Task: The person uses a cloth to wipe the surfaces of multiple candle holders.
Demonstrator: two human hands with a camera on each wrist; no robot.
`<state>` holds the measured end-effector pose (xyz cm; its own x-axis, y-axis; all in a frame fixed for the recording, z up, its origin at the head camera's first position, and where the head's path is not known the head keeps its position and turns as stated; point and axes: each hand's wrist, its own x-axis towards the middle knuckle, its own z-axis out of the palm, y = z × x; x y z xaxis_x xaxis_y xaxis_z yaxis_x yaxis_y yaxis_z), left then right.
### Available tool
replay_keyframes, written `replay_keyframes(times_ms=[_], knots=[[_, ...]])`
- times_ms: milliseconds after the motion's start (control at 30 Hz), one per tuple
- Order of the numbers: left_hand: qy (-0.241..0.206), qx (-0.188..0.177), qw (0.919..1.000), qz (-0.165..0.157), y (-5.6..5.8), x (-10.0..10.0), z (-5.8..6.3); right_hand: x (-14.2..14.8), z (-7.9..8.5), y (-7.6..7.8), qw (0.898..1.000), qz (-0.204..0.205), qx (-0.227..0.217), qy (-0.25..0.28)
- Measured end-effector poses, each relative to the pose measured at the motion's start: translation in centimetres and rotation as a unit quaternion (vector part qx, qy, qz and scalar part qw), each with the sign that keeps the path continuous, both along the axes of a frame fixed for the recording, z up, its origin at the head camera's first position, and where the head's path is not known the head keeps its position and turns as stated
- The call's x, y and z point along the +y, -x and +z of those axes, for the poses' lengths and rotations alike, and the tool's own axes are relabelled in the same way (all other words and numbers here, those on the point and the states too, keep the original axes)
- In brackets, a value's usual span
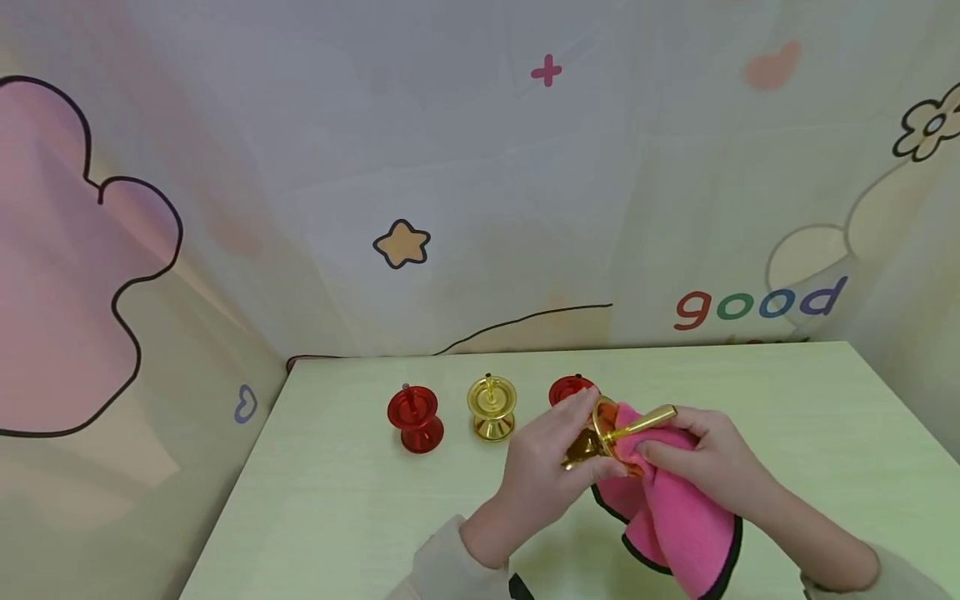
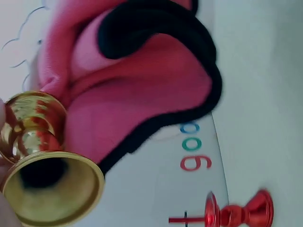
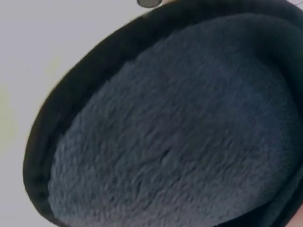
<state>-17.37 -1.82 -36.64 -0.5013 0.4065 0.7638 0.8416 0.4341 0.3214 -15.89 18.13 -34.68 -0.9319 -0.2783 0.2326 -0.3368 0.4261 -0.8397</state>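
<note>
My left hand (image 1: 536, 467) grips a shiny gold candle holder (image 1: 585, 448) by its flared body, tipped on its side. The holder's thin rod points up and right, and its hollow base (image 2: 54, 189) faces the left wrist camera. A pink cloth (image 1: 690, 525) with black edging is pinched in my right hand (image 1: 716, 458). Bunched cloth lies against the holder's dish beside the rod, while the rest hangs below my right hand. The cloth's dark grey fuzzy side (image 3: 165, 118) fills most of the right wrist view.
Beyond my hands on the pale green table (image 1: 322, 517) stand a red holder (image 1: 422, 435), a gold one (image 1: 492, 428) and a second red one (image 1: 570, 387), partly hidden by my left hand. A printed curtain (image 1: 480, 167) hangs behind the table.
</note>
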Motion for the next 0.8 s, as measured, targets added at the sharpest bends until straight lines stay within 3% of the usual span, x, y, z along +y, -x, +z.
replay_keyframes(times_ms=[67,133,233,367,467,567,633,700,767,800], knots=[[0.028,0.066,0.9971,0.025,0.1,0.1,-0.2,-0.2,-0.1,-0.2,1.0,-0.014,-0.004,-0.005],[0.047,0.098,0.9933,0.04,0.2,0.1,-0.3,-0.4,-0.2,-0.3,1.0,-0.02,-0.002,-0.01],[0.06,0.104,0.9912,0.054,0.3,0.1,-0.3,-0.6,-0.3,-0.3,1.0,-0.017,0.012,-0.02],[0.056,0.077,0.9943,0.047,0.5,0.0,0.0,-0.6,-0.5,0.0,0.999,0.009,0.024,-0.022],[0.055,0.026,0.9981,0.012,0.7,-0.3,0.3,-0.3,-0.5,0.5,0.998,0.05,0.041,-0.015],[0.059,-0.084,0.9932,-0.055,1.1,-0.7,0.8,0.0,-0.5,1.1,0.989,0.116,0.088,-0.002],[0.056,-0.185,0.9763,-0.097,1.3,-1.0,1.0,0.2,-0.5,1.5,0.982,0.156,0.107,0.007],[0.057,-0.274,0.9537,-0.111,1.5,-1.1,1.2,0.4,-0.5,1.6,0.98,0.17,0.106,0.011],[0.055,-0.319,0.9408,-0.102,1.6,-1.1,1.1,0.4,-0.6,1.6,0.984,0.155,0.084,0.009],[0.053,-0.319,0.942,-0.091,1.7,-1.0,1.0,0.5,-0.7,1.6,0.988,0.138,0.067,0.006]])
